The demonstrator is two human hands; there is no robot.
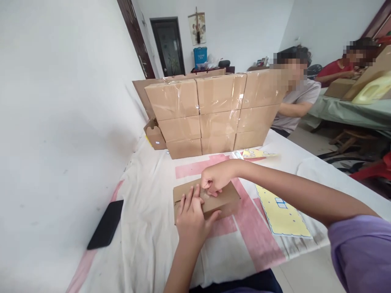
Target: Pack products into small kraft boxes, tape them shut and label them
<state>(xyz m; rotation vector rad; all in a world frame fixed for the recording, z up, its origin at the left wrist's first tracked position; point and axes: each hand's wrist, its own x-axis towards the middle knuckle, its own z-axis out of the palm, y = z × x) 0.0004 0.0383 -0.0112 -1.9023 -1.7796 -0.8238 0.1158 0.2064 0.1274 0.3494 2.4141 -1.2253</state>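
Note:
A closed brown cardboard box (224, 200) lies on the table in front of me. My left hand (193, 215) rests on its near left part, with the fingers spread flat on the lid and the thumb along the front side. My right hand (215, 177) reaches in from the right, its fingers curled and pressed down on the middle of the lid. Close to those fingertips, a small pale shiny patch (207, 196) shows on the cardboard. Whether anything is inside the curled fingers is hidden.
Behind the box stands a taped stack of cardboard boxes (218, 97). A black phone (106, 224) lies left, by the wall. A yellow printed card (282, 213) lies under my right forearm. Beyond the table sit two people, one in a light shirt (301, 101), one in red (334, 73).

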